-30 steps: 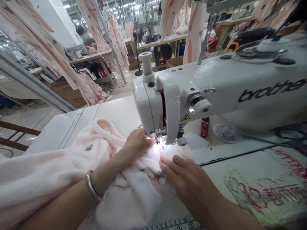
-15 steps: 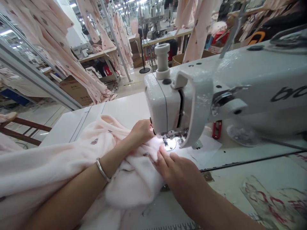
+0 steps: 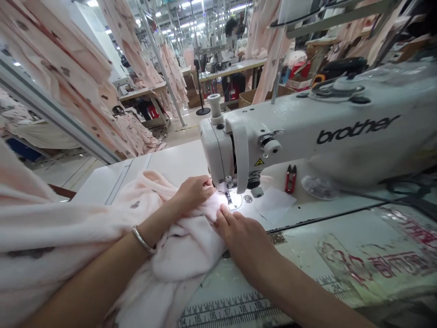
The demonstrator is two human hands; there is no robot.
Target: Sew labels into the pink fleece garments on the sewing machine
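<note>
Pale pink fleece fabric (image 3: 191,255) with small brown motifs lies bunched on the table, its edge at the lit presser foot (image 3: 229,199) of a white sewing machine (image 3: 297,127). My left hand (image 3: 194,195), a silver bangle on its wrist, is closed on the fabric just left of the needle area; its fingertips are partly hidden. In front of the foot, my right hand (image 3: 244,234) grips the near edge of the fabric, fingers together and fingertips close to the needle plate (image 3: 236,203).
Red thread snips (image 3: 291,179) lie behind the foot, near a clear plastic-wrapped item (image 3: 320,187). A white piece of paper or cloth (image 3: 275,203) rests right of the plate. A printed ruler scale (image 3: 232,309) runs along the front. Pink garments (image 3: 78,77) hang at left.
The view has shifted, showing more of the machine's arm and the front ruler. Both hands stay on the fabric by the presser foot, with little visible movement relative to it.
</note>
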